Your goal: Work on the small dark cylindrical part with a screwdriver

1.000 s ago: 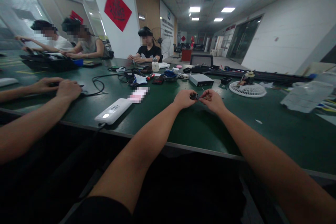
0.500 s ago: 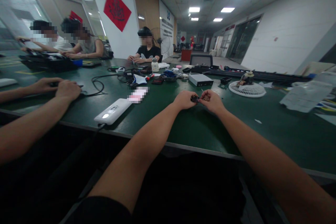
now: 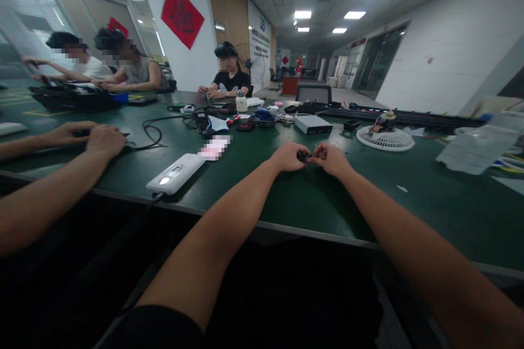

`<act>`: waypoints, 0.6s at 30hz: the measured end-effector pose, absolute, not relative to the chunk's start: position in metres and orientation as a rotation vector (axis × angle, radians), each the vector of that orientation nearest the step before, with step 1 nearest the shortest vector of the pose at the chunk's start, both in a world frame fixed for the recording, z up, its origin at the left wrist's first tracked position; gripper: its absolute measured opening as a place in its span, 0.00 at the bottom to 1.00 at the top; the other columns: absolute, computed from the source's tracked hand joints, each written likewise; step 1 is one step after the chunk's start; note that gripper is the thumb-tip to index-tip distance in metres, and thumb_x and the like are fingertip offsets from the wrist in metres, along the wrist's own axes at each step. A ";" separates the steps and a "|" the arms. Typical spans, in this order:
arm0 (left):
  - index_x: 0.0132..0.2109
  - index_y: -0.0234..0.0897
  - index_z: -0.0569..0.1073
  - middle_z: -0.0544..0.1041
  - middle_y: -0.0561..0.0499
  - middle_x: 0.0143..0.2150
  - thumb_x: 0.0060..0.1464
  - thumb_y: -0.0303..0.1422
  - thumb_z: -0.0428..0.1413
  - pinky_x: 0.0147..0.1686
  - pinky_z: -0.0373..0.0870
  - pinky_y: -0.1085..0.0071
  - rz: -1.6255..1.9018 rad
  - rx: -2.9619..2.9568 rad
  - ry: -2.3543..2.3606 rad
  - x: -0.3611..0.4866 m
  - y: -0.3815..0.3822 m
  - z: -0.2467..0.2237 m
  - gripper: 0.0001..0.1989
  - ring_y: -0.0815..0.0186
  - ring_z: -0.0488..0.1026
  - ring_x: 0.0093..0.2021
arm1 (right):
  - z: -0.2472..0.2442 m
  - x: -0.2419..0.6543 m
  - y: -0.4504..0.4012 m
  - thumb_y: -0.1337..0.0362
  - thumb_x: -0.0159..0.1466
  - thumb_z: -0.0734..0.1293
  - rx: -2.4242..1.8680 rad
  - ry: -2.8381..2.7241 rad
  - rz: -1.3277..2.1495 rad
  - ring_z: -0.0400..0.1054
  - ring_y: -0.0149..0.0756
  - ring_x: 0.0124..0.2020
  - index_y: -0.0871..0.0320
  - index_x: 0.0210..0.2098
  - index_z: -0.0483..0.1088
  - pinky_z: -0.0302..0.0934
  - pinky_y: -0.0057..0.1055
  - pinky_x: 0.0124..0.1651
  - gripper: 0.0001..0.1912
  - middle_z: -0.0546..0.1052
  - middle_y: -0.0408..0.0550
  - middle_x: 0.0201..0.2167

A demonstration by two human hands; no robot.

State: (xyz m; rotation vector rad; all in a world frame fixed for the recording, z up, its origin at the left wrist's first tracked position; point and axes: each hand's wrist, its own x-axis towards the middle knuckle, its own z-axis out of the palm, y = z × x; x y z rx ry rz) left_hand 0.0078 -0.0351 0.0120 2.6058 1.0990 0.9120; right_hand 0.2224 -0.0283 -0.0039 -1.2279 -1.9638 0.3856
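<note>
My left hand (image 3: 287, 156) and my right hand (image 3: 331, 159) hover close together over the green table top (image 3: 327, 196). The left fingers pinch a small dark component (image 3: 303, 157). The right fingers hold a small brownish part (image 3: 321, 154), with a thin pin or wire sticking up near it. The fingers hide most of both pieces, so I cannot tell their exact form. Neither hand seems to rest on the table.
A co-worker's hands (image 3: 105, 140) work at the left, beside a white power bank (image 3: 175, 173) with a cable. Ahead stand a grey metal box (image 3: 312, 125) and scattered tools and cables. A white fan grille (image 3: 385, 139) and papers (image 3: 477, 150) lie right.
My hands have shifted only slightly, with the fingertips working at the small parts. The two hands sit a little further apart than half a second ago.
</note>
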 end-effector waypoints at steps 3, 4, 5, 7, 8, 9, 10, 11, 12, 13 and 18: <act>0.49 0.38 0.85 0.86 0.47 0.41 0.48 0.32 0.66 0.46 0.76 0.66 0.924 2.589 1.106 0.008 -0.034 0.010 0.19 0.59 0.82 0.41 | -0.002 0.220 -0.030 0.53 0.54 0.78 -1.211 -1.984 0.373 0.66 0.36 0.26 0.53 0.33 0.70 0.57 0.33 0.32 0.17 0.75 0.41 0.25; 0.49 0.38 0.85 0.86 0.47 0.41 0.48 0.32 0.67 0.46 0.76 0.66 0.934 2.575 1.108 0.007 -0.033 0.010 0.19 0.59 0.82 0.41 | -0.002 0.219 -0.031 0.55 0.55 0.78 -1.205 -1.978 0.381 0.67 0.36 0.26 0.53 0.33 0.70 0.58 0.33 0.32 0.15 0.76 0.42 0.25; 0.49 0.37 0.85 0.86 0.47 0.40 0.48 0.33 0.67 0.45 0.76 0.66 0.944 2.559 1.106 0.007 -0.032 0.009 0.19 0.59 0.82 0.41 | -0.002 0.219 -0.031 0.56 0.56 0.77 -1.197 -1.967 0.397 0.68 0.36 0.27 0.53 0.33 0.71 0.59 0.33 0.33 0.13 0.76 0.42 0.26; 0.49 0.37 0.85 0.86 0.47 0.40 0.49 0.34 0.67 0.45 0.76 0.66 0.967 2.528 1.101 0.007 -0.031 0.008 0.18 0.60 0.82 0.40 | -0.003 0.218 -0.030 0.58 0.58 0.75 -1.187 -1.938 0.419 0.69 0.36 0.28 0.54 0.34 0.72 0.61 0.33 0.34 0.10 0.78 0.43 0.27; 0.49 0.37 0.85 0.86 0.48 0.40 0.49 0.34 0.67 0.45 0.76 0.66 0.972 2.520 1.102 0.007 -0.031 0.007 0.18 0.60 0.81 0.40 | -0.003 0.218 -0.029 0.59 0.59 0.74 -1.190 -1.928 0.409 0.70 0.36 0.28 0.54 0.34 0.72 0.62 0.33 0.34 0.09 0.78 0.44 0.28; 0.49 0.37 0.85 0.86 0.48 0.40 0.49 0.34 0.67 0.45 0.76 0.66 0.970 2.518 1.108 0.008 -0.031 0.007 0.18 0.60 0.81 0.40 | -0.004 0.218 -0.028 0.59 0.59 0.74 -1.200 -1.922 0.384 0.71 0.37 0.29 0.54 0.35 0.73 0.63 0.34 0.34 0.09 0.79 0.44 0.29; 0.49 0.38 0.85 0.86 0.48 0.40 0.49 0.35 0.67 0.45 0.76 0.66 0.966 2.519 1.120 0.009 -0.030 0.007 0.18 0.61 0.81 0.40 | -0.004 0.218 -0.027 0.59 0.58 0.74 -1.215 -1.916 0.355 0.71 0.37 0.29 0.54 0.35 0.74 0.63 0.34 0.35 0.09 0.79 0.45 0.29; 0.49 0.38 0.85 0.86 0.48 0.40 0.49 0.35 0.67 0.45 0.77 0.66 0.962 2.521 1.137 0.009 -0.030 0.007 0.18 0.60 0.81 0.40 | -0.005 0.218 -0.026 0.59 0.58 0.75 -1.231 -1.903 0.336 0.72 0.37 0.30 0.54 0.36 0.74 0.64 0.34 0.35 0.09 0.80 0.46 0.30; 0.49 0.39 0.85 0.86 0.48 0.40 0.49 0.35 0.67 0.45 0.77 0.66 0.959 2.520 1.161 0.010 -0.030 0.007 0.18 0.60 0.81 0.41 | -0.005 0.218 -0.026 0.58 0.59 0.74 -1.242 -1.880 0.341 0.72 0.37 0.30 0.55 0.37 0.75 0.64 0.34 0.34 0.10 0.80 0.46 0.31; 0.49 0.39 0.84 0.86 0.48 0.41 0.50 0.35 0.67 0.46 0.77 0.66 0.959 2.518 1.194 0.011 -0.030 0.008 0.18 0.60 0.82 0.42 | -0.005 0.218 -0.026 0.56 0.61 0.73 -1.239 -1.848 0.381 0.73 0.38 0.30 0.55 0.39 0.75 0.65 0.34 0.34 0.11 0.81 0.47 0.32; 0.52 0.40 0.84 0.86 0.45 0.46 0.51 0.36 0.66 0.50 0.78 0.61 0.959 2.496 1.444 0.009 -0.031 0.012 0.20 0.54 0.82 0.46 | 0.003 0.214 -0.033 0.35 0.65 0.65 -1.076 -1.640 0.637 0.75 0.37 0.28 0.56 0.42 0.78 0.66 0.32 0.28 0.30 0.81 0.51 0.33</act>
